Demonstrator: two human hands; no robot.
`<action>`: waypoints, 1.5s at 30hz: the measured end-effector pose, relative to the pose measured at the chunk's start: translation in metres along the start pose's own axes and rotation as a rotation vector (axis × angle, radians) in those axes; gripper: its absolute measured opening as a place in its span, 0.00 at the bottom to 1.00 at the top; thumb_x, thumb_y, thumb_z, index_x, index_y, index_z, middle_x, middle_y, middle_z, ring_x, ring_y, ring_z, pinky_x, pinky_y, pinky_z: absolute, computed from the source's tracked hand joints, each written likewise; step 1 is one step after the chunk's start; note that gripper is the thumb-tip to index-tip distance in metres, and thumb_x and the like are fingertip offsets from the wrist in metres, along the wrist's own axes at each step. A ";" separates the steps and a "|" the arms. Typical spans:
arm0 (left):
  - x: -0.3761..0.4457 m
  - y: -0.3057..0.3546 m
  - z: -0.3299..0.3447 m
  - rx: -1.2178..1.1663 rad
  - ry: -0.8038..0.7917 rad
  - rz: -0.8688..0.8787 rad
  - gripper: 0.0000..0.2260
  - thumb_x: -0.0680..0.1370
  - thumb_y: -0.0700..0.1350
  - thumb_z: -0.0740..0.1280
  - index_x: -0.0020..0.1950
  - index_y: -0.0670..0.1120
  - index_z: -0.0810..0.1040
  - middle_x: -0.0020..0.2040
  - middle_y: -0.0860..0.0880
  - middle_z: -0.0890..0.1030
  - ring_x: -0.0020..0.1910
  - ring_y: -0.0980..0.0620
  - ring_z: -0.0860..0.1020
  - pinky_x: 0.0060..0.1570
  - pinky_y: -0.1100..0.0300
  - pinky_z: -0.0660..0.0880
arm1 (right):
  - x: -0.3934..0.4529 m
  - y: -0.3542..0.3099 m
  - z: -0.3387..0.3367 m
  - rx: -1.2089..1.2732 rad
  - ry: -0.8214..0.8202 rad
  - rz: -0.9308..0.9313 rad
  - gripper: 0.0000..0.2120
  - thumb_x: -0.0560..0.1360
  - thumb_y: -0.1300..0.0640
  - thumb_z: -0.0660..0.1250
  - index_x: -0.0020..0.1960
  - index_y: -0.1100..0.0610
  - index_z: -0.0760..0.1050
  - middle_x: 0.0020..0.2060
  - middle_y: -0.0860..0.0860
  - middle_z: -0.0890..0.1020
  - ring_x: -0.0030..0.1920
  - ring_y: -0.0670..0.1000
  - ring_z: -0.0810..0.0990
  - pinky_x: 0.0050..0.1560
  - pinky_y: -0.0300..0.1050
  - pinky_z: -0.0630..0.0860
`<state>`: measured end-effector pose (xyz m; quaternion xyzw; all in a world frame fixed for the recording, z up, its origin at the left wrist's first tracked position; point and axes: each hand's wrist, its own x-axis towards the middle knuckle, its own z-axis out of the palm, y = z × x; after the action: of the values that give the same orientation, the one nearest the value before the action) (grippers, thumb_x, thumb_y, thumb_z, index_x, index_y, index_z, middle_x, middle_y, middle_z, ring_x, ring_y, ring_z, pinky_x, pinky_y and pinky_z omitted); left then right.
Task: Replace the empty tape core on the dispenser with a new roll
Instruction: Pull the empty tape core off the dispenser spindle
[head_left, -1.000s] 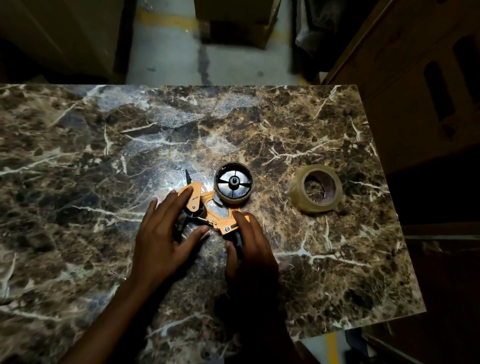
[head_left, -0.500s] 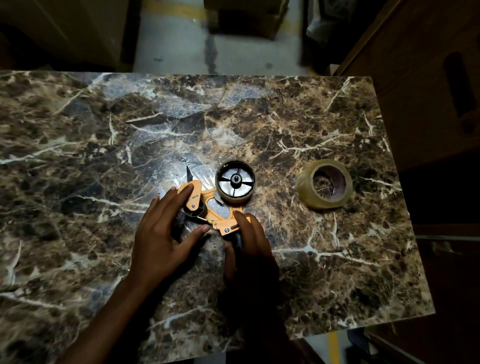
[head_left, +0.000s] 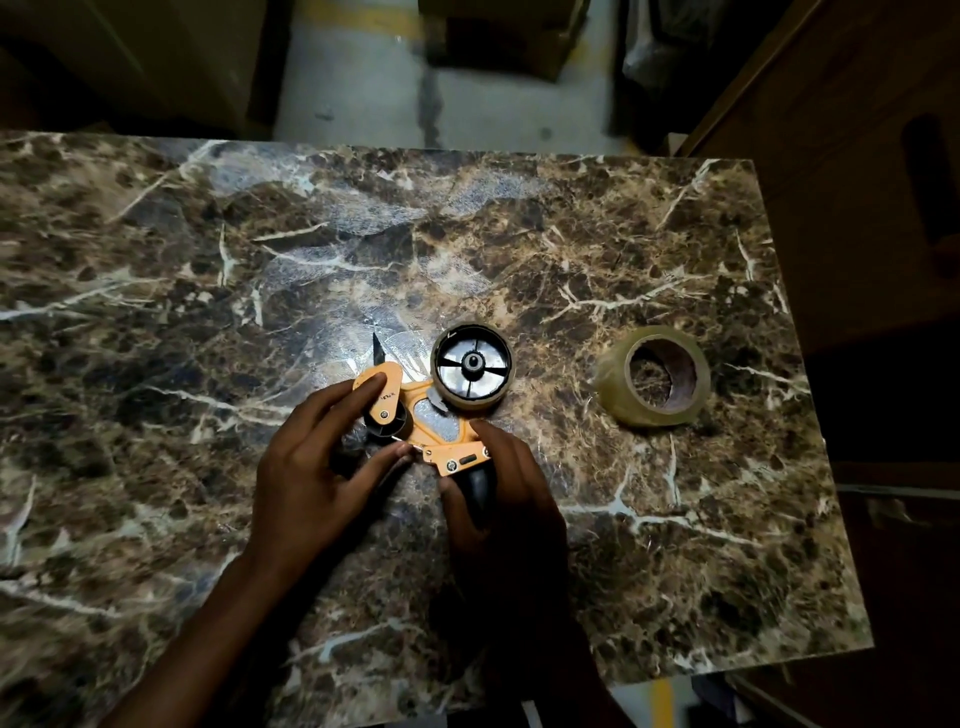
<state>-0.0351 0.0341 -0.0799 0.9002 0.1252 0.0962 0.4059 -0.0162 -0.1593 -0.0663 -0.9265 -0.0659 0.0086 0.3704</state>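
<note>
An orange tape dispenser (head_left: 434, 428) lies flat on the marble table (head_left: 156, 312). Its black spoked wheel carries a thin, nearly bare tape core (head_left: 471, 369). My left hand (head_left: 317, 467) rests on the dispenser's front end, fingers over the orange roller cover and thumb under the frame. My right hand (head_left: 498, 499) grips the black handle at the dispenser's near end. A new roll of tan tape (head_left: 653, 382) stands tilted on the table to the right, apart from both hands.
The table's right edge (head_left: 810, 415) is close to the new roll, with a wooden cabinet (head_left: 857, 156) beyond it. Concrete floor and dark boxes (head_left: 498, 36) lie past the far edge.
Both hands keep their hold on the dispenser. The camera view has shifted slightly; the dispenser and roll stay where they were on the table.
</note>
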 end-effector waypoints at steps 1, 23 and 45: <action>0.001 0.000 -0.001 -0.007 -0.011 -0.010 0.31 0.75 0.55 0.78 0.77 0.50 0.79 0.70 0.50 0.81 0.68 0.51 0.80 0.68 0.61 0.75 | 0.002 -0.002 -0.004 0.021 0.017 0.003 0.24 0.78 0.43 0.68 0.71 0.53 0.76 0.66 0.48 0.81 0.66 0.51 0.81 0.62 0.46 0.79; -0.006 0.009 0.007 0.019 0.047 0.134 0.11 0.78 0.53 0.75 0.50 0.45 0.90 0.75 0.42 0.78 0.70 0.47 0.79 0.70 0.65 0.72 | 0.091 -0.006 0.003 0.250 -0.044 0.270 0.21 0.80 0.52 0.71 0.72 0.53 0.74 0.66 0.50 0.80 0.67 0.52 0.78 0.70 0.53 0.75; 0.128 0.045 0.011 0.247 -0.513 -0.166 0.38 0.65 0.82 0.55 0.55 0.60 0.90 0.39 0.52 0.90 0.41 0.52 0.87 0.50 0.52 0.81 | 0.117 0.000 -0.009 0.400 -0.098 0.500 0.12 0.75 0.49 0.76 0.57 0.52 0.85 0.42 0.38 0.81 0.52 0.47 0.84 0.59 0.49 0.81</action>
<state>0.0964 0.0367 -0.0438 0.9244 0.1023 -0.1837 0.3182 0.1008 -0.1505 -0.0558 -0.8212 0.1488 0.1569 0.5281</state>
